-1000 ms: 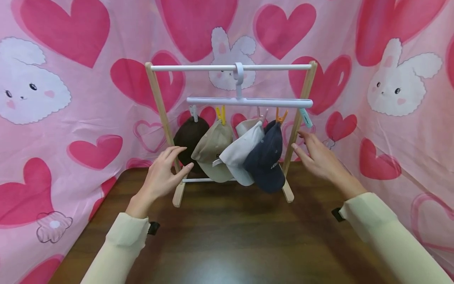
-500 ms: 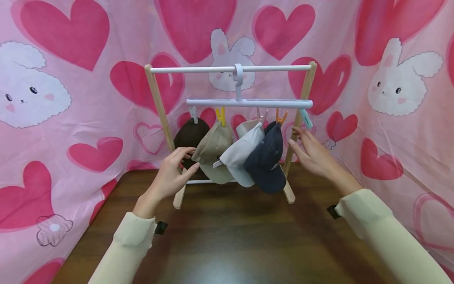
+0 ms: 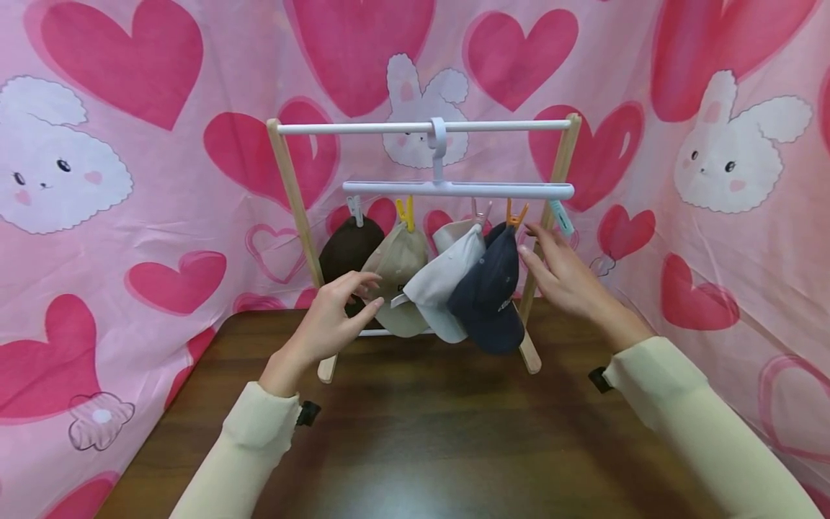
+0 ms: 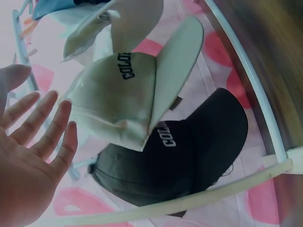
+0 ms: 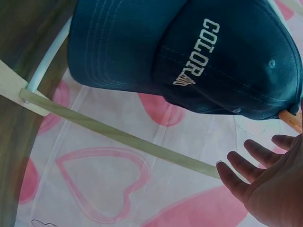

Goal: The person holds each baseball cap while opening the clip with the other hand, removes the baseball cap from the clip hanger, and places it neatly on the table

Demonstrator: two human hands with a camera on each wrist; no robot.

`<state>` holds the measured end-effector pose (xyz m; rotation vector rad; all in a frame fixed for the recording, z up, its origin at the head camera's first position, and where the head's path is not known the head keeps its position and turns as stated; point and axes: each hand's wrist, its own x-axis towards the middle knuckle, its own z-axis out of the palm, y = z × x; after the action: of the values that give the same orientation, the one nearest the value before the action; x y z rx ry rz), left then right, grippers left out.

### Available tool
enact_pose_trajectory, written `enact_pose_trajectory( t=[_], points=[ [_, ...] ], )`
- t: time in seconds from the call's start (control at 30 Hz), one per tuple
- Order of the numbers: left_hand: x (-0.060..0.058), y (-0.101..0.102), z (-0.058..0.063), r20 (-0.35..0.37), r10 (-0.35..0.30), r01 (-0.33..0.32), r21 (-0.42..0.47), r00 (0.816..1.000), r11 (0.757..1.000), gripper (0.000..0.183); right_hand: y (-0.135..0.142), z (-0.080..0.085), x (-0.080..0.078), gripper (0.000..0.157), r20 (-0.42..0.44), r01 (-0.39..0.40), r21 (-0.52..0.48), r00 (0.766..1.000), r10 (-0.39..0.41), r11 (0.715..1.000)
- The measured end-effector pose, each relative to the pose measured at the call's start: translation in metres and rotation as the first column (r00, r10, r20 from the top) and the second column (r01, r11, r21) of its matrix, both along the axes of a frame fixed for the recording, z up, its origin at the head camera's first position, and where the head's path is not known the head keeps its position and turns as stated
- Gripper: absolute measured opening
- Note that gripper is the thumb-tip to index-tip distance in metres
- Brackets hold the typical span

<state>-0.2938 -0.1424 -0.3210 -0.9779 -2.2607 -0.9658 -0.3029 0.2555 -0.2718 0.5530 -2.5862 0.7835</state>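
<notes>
Caps hang by clothespins from a white hanger (image 3: 457, 189): a dark brown cap (image 3: 350, 249), a beige cap (image 3: 400, 263), a white cap (image 3: 447, 277) and a navy cap (image 3: 488, 288). My left hand (image 3: 337, 313) is in front of the brown and beige caps, fingers extended and holding nothing. In the left wrist view its fingertips point toward the beige cap (image 4: 109, 94). My right hand (image 3: 564, 277) is beside the navy cap, its fingertips near the orange clothespin (image 3: 515, 215). The right wrist view shows its spread fingers below the navy cap's (image 5: 213, 61) crown, with nothing in them.
The hanger hooks over the top bar (image 3: 350, 128) of a wooden-legged rack (image 3: 559, 155) on a brown table (image 3: 415, 432). A teal clothespin (image 3: 561, 217) hangs at the hanger's right end. Behind is a pink cloth (image 3: 259, 58) with hearts and rabbits.
My left hand has moved right, from the rack's left leg to in front of the beige cap. My right hand has moved left, past the right leg toward the navy cap.
</notes>
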Motion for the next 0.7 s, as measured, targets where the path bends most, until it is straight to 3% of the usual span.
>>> enact_pose_trajectory(
  t=[0.47, 0.7],
  points=[
    [0.005, 0.03, 0.015, -0.002, -0.087, 0.086, -0.044, 0.996, 0.995, 0.026, -0.01, 0.012, -0.005, 0.073, 0.022, -0.032, -0.03, 0.999, 0.032, 0.999],
    [0.006, 0.043, 0.018, -0.02, -0.087, 0.085, -0.062, 0.996, 0.994, 0.023, -0.014, 0.014, -0.007, 0.074, 0.015, -0.032, -0.052, 0.999, 0.033, 0.998]
  ],
)
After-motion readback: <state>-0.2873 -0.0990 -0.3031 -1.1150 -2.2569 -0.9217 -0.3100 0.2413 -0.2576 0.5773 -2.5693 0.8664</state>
